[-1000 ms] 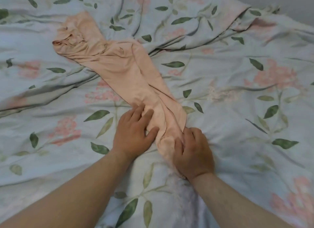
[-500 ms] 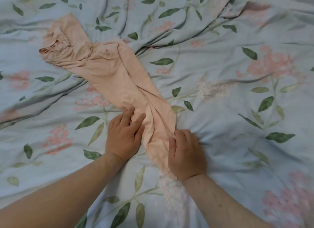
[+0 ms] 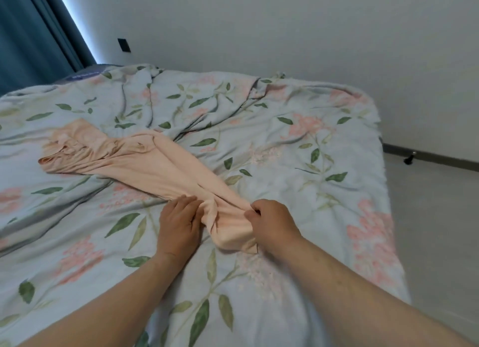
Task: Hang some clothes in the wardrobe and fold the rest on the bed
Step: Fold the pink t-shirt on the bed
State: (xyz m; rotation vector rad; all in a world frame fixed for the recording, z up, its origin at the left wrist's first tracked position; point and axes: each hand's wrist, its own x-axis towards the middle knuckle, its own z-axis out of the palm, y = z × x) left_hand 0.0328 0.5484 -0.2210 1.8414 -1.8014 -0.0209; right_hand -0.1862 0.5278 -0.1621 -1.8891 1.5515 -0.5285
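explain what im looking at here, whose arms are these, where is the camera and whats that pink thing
There is no machine here. The two bare arms belong to one person, and the camera is worn on that person's head, looking forward and down, so you see the hands as the person does.

The surface is a bed covered by a floral quilt, pale blue with green leaves and pink flowers. On it lies a peach garment, stretched out in a long narrow shape, its far end bunched up.

The left hand lies at the near end of the garment, fingers against the cloth. The right hand has a grip on that same end, its fingers curled into the fabric.

Behind are a plain wall and a dark teal curtain.
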